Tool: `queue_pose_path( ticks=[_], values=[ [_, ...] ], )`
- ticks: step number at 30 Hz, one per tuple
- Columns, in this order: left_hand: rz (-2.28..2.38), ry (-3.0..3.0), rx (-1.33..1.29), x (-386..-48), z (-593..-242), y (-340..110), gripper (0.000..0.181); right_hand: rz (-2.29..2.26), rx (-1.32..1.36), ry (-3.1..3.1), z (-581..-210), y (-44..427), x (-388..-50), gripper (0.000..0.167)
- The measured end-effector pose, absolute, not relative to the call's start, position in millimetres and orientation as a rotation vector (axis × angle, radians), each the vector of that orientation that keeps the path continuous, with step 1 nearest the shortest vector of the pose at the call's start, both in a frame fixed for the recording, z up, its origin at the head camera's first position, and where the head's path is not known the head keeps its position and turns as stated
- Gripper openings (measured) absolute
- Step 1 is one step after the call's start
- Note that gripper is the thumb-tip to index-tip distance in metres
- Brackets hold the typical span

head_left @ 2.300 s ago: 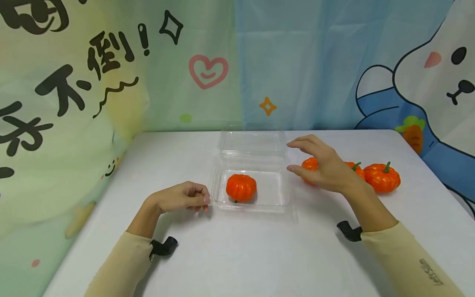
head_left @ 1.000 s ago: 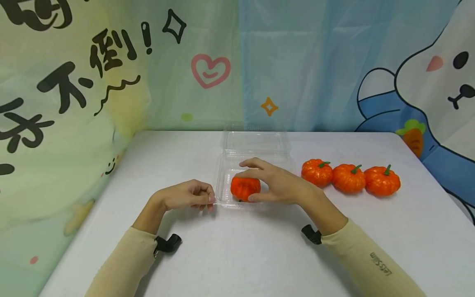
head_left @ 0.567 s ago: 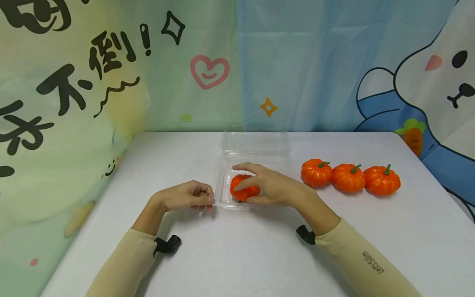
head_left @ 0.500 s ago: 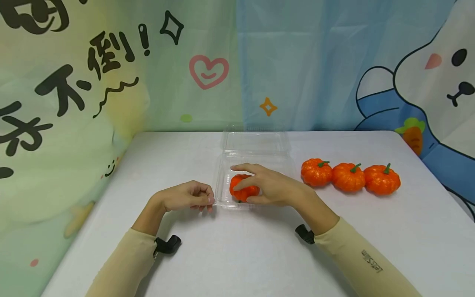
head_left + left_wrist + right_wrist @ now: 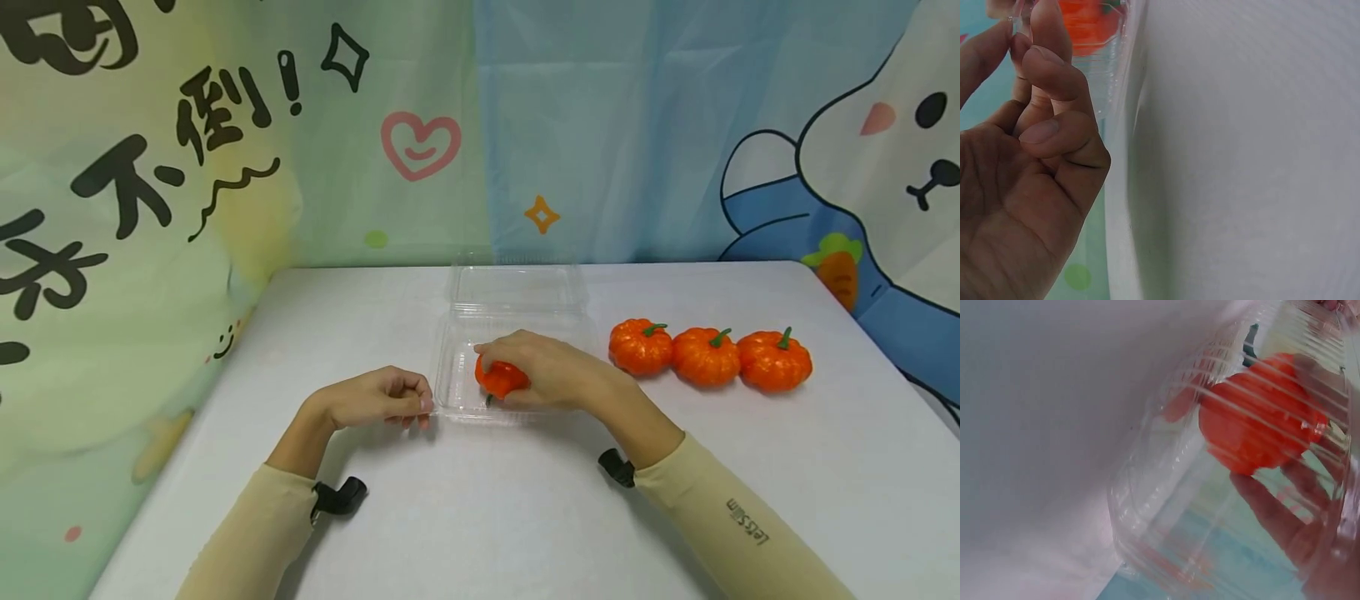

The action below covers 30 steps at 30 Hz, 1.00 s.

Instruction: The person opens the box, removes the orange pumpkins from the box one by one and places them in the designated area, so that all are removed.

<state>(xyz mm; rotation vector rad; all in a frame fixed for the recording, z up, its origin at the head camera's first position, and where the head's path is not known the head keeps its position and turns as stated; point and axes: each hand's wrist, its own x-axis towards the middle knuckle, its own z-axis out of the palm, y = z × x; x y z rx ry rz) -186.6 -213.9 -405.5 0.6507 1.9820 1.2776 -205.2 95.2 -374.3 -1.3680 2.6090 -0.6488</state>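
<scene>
An orange toy pumpkin (image 5: 501, 380) with a green stem is inside a clear plastic clamshell box (image 5: 457, 408), whose lid stands raised at the back. My right hand (image 5: 551, 371) reaches into the box and grips the pumpkin, fingers over its far side and thumb at the near side. In the right wrist view the pumpkin (image 5: 1260, 419) shows through the ribbed clear wall, fingers around it. My left hand (image 5: 382, 396) pinches the box's front left corner between thumb and index finger; the other fingers are curled in the left wrist view.
Three more orange pumpkins, a left one (image 5: 641, 347), a middle one (image 5: 706, 357) and a right one (image 5: 775, 360), stand in a row right of the box. A white table (image 5: 480, 517) lies beneath, with a printed curtain (image 5: 600, 125) behind.
My right hand has come from the pumpkin row at right into the box and closed on the pumpkin, which has tilted and shifted slightly right. My left hand keeps its hold on the corner.
</scene>
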Motion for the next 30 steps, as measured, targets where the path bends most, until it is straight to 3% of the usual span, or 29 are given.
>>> queue_pose_path(
  ticks=[10,26,30],
  values=[
    [1.27,1.996,0.641,-187,-406,-214,0.018,-0.599,-1.334,2.648,-371,109,-208,0.042],
    [1.256,2.016,0.659,-187,-405,-217,0.018,-0.532,-1.228,2.711,-367,116,-208,0.067],
    [1.253,2.012,0.663,-188,-405,-216,0.018,-0.507,-1.245,2.726,-368,119,-208,0.063]
  ],
)
